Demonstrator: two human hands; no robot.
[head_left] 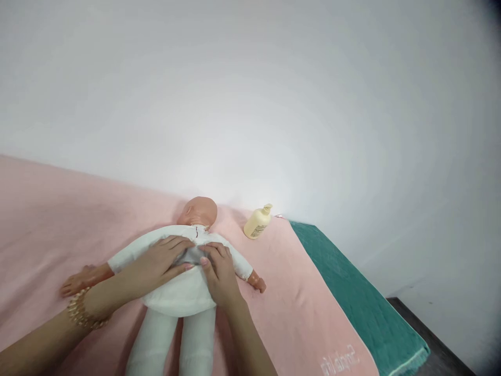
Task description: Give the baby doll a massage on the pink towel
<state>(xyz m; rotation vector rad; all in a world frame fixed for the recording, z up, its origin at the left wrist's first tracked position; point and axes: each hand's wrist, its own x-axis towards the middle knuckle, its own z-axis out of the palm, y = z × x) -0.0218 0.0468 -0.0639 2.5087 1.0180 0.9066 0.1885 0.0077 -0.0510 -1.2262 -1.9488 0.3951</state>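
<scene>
A baby doll [188, 292] with a white cloth body lies on its back, its arms spread and its bare head at the far end. My left hand [162, 261] rests on the doll's chest, fingers stretched out flat. Opposite it, my right hand [219, 271] lies on the other side of the chest with its fingers apart. Between the two hands shows a small greyish patch [191, 256], partly covered by the fingers; what it is I cannot make out. A beaded bracelet circles my left wrist.
Right of the doll's head, a cream pump bottle [257, 223] stands on a pink cloth [297, 308]. A green cloth [352, 292] lies along the right side. Beyond it is a dark edge at the lower right. A pale wall [250, 94] rises behind.
</scene>
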